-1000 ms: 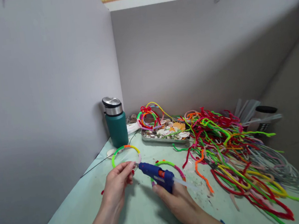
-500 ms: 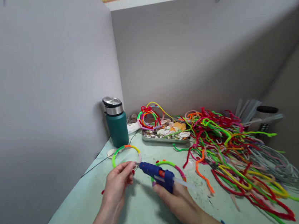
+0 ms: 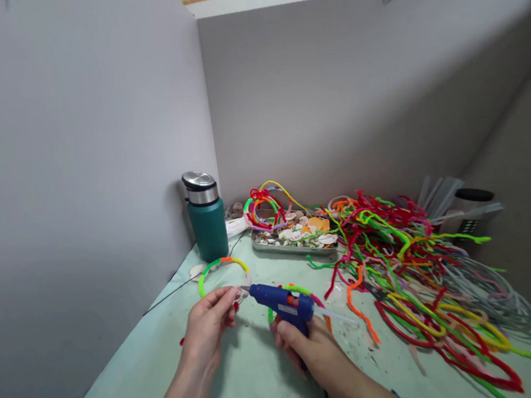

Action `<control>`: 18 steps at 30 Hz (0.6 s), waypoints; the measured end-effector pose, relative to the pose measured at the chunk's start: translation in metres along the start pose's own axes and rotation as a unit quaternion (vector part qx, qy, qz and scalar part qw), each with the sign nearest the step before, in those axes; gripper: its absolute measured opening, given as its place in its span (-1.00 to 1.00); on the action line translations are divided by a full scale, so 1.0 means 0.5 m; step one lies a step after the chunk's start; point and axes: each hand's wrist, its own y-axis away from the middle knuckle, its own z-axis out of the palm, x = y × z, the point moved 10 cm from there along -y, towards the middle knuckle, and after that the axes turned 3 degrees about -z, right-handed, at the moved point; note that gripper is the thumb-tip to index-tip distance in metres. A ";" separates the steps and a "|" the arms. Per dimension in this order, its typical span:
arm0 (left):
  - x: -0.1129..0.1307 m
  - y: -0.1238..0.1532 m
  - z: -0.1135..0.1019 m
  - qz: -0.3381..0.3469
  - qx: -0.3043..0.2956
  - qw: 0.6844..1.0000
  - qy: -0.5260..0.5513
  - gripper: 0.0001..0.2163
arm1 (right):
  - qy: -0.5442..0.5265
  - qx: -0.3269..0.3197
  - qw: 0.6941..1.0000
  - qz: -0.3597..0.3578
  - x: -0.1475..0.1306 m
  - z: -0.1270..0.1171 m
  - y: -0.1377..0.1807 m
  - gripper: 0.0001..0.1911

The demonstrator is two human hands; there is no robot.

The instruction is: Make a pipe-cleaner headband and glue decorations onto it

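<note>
My right hand [image 3: 306,344] is wrapped round the handle of a blue hot glue gun [image 3: 282,302], a clear glue stick jutting from its back. The nozzle points left, at or very near the fingertips of my left hand [image 3: 215,320]. Thumb and fingers there pinch the near side of a multicoloured pipe-cleaner ring [image 3: 225,260], green, orange and yellow along its far arc. A small pale piece shows at the fingertips, too small to make out. Partly hidden behind the gun lies a second pipe-cleaner ring [image 3: 299,289].
A metal tray [image 3: 295,250] of shells, with several bound rings on it, stands at the back beside a green bottle [image 3: 209,228]. Tangled pipe cleaners [image 3: 395,242] cover the right side. Grey walls enclose the table, and a cord [image 3: 173,291] runs along the left.
The glue gun has rolled and levelled a little in my right hand, its body now showing side-on and its nozzle slightly farther right. My left hand stays nearly still.
</note>
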 end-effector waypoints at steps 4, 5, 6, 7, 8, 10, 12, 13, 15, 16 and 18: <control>0.001 0.000 0.001 0.003 -0.002 1.000 -0.003 -0.68 | -0.064 -0.016 0.998 0.014 0.007 0.012 -0.004 -0.54; 0.000 0.000 -0.001 0.002 0.001 1.000 -0.003 -0.68 | -0.070 -0.014 0.997 0.017 0.007 0.011 -0.004 -0.54; -0.001 0.000 -0.002 0.000 0.003 1.000 -0.003 -0.69 | -0.073 -0.011 0.997 0.018 0.008 0.010 -0.004 -0.54; -0.002 0.001 -0.003 -0.001 0.004 1.000 -0.004 -0.69 | -0.073 -0.007 0.997 0.017 0.008 0.008 -0.004 -0.54; -0.002 0.001 -0.003 -0.001 0.004 1.000 -0.004 -0.69 | -0.071 -0.003 0.997 0.016 0.008 0.007 -0.004 -0.53; -0.003 0.001 -0.003 -0.001 0.001 1.000 -0.007 -0.70 | -0.068 0.000 0.998 0.016 0.009 0.006 -0.004 -0.52; -0.002 0.000 -0.002 0.001 -0.002 1.000 -0.010 -0.70 | -0.067 -0.003 0.998 0.020 0.012 0.007 -0.005 -0.51; -0.002 0.000 -0.001 0.001 -0.004 1.000 -0.011 -0.70 | -0.064 -0.005 0.998 0.020 0.013 0.008 -0.005 -0.50; -0.001 0.000 0.000 0.002 -0.005 1.000 -0.010 -0.70 | -0.049 -0.008 0.999 0.018 0.012 0.008 -0.004 -0.49; -0.001 0.000 0.000 0.002 -0.004 1.000 -0.008 -0.70 | -0.036 -0.010 0.999 0.015 0.011 0.008 -0.003 -0.49; -0.001 0.001 0.000 0.000 0.000 1.000 -0.005 -0.70 | -0.007 -0.012 1.000 0.005 0.007 0.006 -0.002 -0.49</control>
